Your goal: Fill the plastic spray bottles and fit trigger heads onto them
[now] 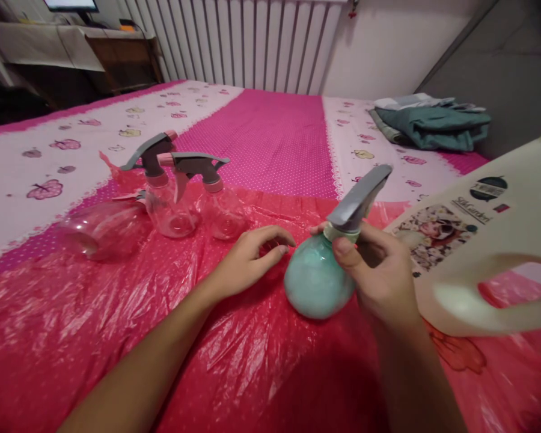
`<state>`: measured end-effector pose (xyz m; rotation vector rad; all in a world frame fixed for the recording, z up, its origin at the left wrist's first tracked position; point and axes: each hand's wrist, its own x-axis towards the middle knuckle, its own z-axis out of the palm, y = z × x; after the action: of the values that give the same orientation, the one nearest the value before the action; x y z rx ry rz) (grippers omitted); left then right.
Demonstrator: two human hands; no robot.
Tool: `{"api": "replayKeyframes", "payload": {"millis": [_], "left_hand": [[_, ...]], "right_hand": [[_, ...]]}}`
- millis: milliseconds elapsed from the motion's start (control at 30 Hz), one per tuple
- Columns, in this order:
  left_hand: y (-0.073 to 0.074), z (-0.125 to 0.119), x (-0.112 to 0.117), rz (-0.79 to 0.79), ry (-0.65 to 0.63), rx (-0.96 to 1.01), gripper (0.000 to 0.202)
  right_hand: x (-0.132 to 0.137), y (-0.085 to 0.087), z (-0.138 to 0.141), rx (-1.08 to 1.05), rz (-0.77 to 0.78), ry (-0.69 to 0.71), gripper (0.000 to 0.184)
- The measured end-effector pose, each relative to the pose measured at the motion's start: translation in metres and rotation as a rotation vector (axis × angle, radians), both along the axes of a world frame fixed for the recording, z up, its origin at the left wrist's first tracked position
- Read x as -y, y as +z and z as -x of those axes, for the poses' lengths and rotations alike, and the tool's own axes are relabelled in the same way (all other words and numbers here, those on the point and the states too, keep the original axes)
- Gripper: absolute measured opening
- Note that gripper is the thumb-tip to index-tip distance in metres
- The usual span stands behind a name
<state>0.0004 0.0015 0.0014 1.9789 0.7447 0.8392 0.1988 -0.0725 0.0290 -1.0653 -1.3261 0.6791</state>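
Note:
My right hand [383, 270] grips a round green spray bottle [318, 279] around its neck, just under the grey trigger head. Pale liquid shows through the bottle, which tilts slightly to the right above the red plastic sheet [234, 367]. Just left of the bottle, my left hand [255, 258] is held with curved fingers apart, holding nothing. Beyond it to the left stand two clear pink spray bottles [225, 213] [169, 210] with grey heads. A third pink bottle [101, 231] lies on its side beside them.
A large white jug [460, 288] with a handle and picture label leans in at the right. Folded clothes [437, 123] lie at the bed's far right. The bed has a pink patterned cover [270, 138]; a radiator [238, 42] and a desk [72, 45] stand behind it.

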Motion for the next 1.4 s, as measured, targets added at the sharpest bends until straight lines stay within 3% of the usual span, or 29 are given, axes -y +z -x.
{"api": "replayKeyframes", "payload": {"millis": [133, 267, 367, 533, 633, 767, 933, 1000, 1133, 1300, 1400], "left_hand": [[0.0, 0.0, 0.0, 0.0, 0.005, 0.006, 0.016], [-0.001, 0.001, 0.0, 0.0, 0.0, 0.01, 0.015], [-0.002, 0.001, 0.0, 0.0, 0.003, 0.018, 0.016], [-0.003, 0.0, -0.001, 0.006, 0.0, 0.038, 0.017], [-0.003, 0.0, -0.001, 0.013, -0.007, 0.06, 0.016], [-0.005, -0.001, -0.002, 0.017, 0.014, 0.097, 0.016], [-0.004, -0.001, -0.002, 0.029, 0.053, 0.136, 0.017], [-0.004, 0.0, -0.002, 0.033, 0.069, 0.13, 0.016], [-0.003, 0.0, -0.001, 0.04, 0.068, 0.128, 0.016], [-0.002, -0.001, -0.001, 0.043, 0.077, 0.11, 0.015], [-0.002, -0.001, -0.001, 0.032, 0.079, 0.107, 0.016]], "right_hand": [[-0.002, -0.002, 0.002, 0.051, 0.006, -0.067, 0.022], [-0.003, -0.005, 0.004, 0.062, 0.016, 0.019, 0.025], [-0.004, -0.004, 0.004, 0.106, 0.006, -0.037, 0.02], [-0.002, -0.002, 0.003, 0.017, -0.005, 0.14, 0.017], [0.0, -0.001, 0.005, 0.033, 0.012, 0.091, 0.014], [0.0, -0.002, 0.007, 0.042, 0.025, 0.169, 0.011], [-0.002, -0.002, 0.01, 0.112, 0.024, 0.104, 0.01], [-0.002, -0.001, 0.011, 0.074, 0.024, 0.142, 0.014], [-0.002, -0.002, 0.013, 0.075, -0.004, 0.039, 0.013], [-0.001, -0.004, 0.011, 0.022, -0.023, 0.01, 0.013], [-0.002, -0.003, 0.01, 0.042, 0.001, 0.112, 0.011]]}}
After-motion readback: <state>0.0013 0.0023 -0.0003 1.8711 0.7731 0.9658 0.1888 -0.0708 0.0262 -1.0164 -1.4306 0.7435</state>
